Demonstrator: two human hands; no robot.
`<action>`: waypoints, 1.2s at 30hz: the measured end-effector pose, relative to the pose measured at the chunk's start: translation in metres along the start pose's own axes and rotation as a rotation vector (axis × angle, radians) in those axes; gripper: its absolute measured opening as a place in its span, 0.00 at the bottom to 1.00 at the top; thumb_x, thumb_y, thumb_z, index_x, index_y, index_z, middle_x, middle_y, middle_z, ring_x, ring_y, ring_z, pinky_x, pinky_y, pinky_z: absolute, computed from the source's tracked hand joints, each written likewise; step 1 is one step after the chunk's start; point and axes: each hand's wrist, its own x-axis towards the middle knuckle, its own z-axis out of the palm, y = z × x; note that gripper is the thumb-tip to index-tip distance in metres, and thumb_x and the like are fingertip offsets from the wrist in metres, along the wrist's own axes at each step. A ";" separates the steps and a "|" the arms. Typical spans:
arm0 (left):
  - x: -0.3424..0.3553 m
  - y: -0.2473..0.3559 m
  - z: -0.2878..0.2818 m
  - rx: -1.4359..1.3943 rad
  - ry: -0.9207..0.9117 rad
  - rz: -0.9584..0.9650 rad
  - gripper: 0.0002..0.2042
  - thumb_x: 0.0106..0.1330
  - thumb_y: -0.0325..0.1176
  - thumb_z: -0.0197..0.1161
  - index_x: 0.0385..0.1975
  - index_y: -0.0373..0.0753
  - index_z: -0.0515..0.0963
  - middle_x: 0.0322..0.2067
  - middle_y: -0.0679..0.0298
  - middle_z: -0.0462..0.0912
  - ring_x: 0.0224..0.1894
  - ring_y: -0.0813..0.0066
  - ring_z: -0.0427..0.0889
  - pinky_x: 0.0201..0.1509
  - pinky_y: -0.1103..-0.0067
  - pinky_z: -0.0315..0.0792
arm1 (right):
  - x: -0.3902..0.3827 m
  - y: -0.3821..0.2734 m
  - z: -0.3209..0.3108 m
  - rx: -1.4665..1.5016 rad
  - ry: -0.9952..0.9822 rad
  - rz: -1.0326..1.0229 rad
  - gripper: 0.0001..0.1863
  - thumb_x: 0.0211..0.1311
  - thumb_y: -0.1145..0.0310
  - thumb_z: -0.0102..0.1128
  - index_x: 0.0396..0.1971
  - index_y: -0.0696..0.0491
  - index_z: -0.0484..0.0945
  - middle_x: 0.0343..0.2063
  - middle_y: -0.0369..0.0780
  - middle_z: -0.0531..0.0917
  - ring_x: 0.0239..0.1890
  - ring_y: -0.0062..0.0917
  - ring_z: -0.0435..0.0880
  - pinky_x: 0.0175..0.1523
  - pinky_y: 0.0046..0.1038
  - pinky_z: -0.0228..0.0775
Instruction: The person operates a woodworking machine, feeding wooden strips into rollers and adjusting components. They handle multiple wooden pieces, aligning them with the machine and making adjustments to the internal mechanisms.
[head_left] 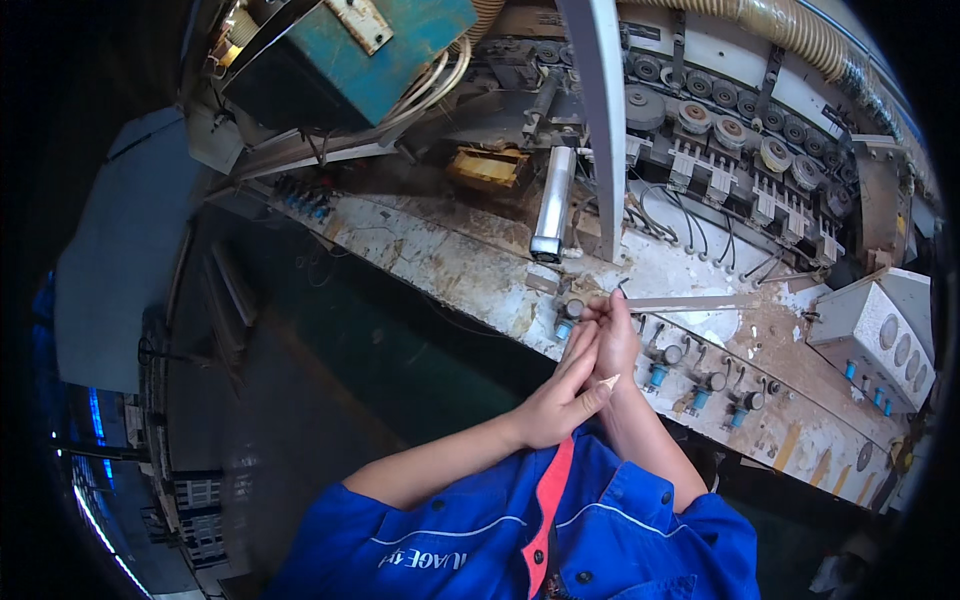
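Observation:
My two hands meet in front of my chest, above the near edge of the machine bench. My left hand (pixel 568 398) reaches across with its fingers stretched out, lying against the palm side of my right hand. By its thumb tip sits a small pale pointed piece (pixel 609 382); whether it is gripped or stuck there I cannot tell. My right hand (pixel 620 345) is raised, thumb up and fingers loosely bent, partly covered by the left. Just beyond its thumb a thin grey-brown strip (pixel 690 303) runs to the right; I see no clear grip on it.
The worn, dusty bench (pixel 430 250) carries a silver cylinder (pixel 554 205) and a grey upright post (pixel 600 130). Blue-based knobs (pixel 658 372) line its near edge. Rollers (pixel 735 130) stand behind, a white gauge box (pixel 880 340) at right, a teal box (pixel 370 55) at upper left.

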 end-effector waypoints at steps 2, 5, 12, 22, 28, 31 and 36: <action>-0.004 -0.009 -0.013 0.031 0.058 -0.027 0.36 0.81 0.47 0.40 0.75 0.28 0.34 0.77 0.46 0.34 0.79 0.53 0.27 0.79 0.65 0.29 | -0.001 0.025 0.015 -0.097 -0.114 -0.101 0.28 0.76 0.45 0.47 0.40 0.58 0.81 0.36 0.41 0.83 0.42 0.27 0.79 0.53 0.30 0.71; -0.023 -0.022 -0.038 -0.136 0.184 -0.078 0.38 0.80 0.57 0.29 0.76 0.30 0.36 0.77 0.50 0.38 0.79 0.59 0.35 0.80 0.70 0.36 | -0.029 0.048 0.051 -0.191 -0.200 -0.103 0.32 0.78 0.44 0.41 0.58 0.59 0.77 0.49 0.41 0.82 0.51 0.26 0.76 0.60 0.29 0.65; -0.078 -0.044 -0.118 -0.941 0.372 -0.222 0.44 0.75 0.67 0.32 0.77 0.36 0.39 0.77 0.56 0.42 0.79 0.63 0.40 0.80 0.71 0.38 | -0.078 0.117 0.116 -0.530 -0.470 -0.326 0.37 0.80 0.47 0.34 0.71 0.66 0.55 0.74 0.54 0.54 0.78 0.41 0.47 0.79 0.34 0.37; -0.121 -0.039 -0.138 -0.697 0.064 0.135 0.47 0.74 0.67 0.37 0.76 0.29 0.41 0.76 0.53 0.45 0.79 0.64 0.43 0.79 0.71 0.39 | -0.047 0.103 0.143 -0.371 -0.379 -0.141 0.47 0.74 0.33 0.31 0.72 0.62 0.57 0.71 0.47 0.63 0.70 0.35 0.66 0.71 0.38 0.60; -0.144 -0.070 -0.165 -0.622 0.322 -0.058 0.11 0.77 0.33 0.55 0.49 0.33 0.79 0.45 0.57 0.84 0.48 0.73 0.83 0.57 0.77 0.76 | -0.056 0.117 0.138 -0.012 -0.028 0.205 0.26 0.75 0.44 0.47 0.38 0.55 0.76 0.22 0.35 0.78 0.17 0.21 0.72 0.21 0.22 0.63; -0.134 -0.073 -0.169 -0.712 0.388 -0.129 0.11 0.78 0.33 0.52 0.38 0.34 0.78 0.33 0.62 0.83 0.38 0.76 0.83 0.46 0.76 0.80 | -0.060 0.120 0.137 -0.042 0.066 0.116 0.22 0.75 0.49 0.48 0.35 0.55 0.75 0.20 0.33 0.74 0.16 0.17 0.67 0.20 0.21 0.56; -0.122 -0.084 -0.171 -0.603 0.467 -0.141 0.11 0.77 0.31 0.51 0.39 0.34 0.79 0.35 0.65 0.83 0.36 0.82 0.78 0.41 0.80 0.75 | -0.107 0.130 0.156 -0.958 -0.317 -0.902 0.14 0.73 0.64 0.57 0.48 0.58 0.80 0.29 0.37 0.78 0.33 0.24 0.79 0.42 0.23 0.72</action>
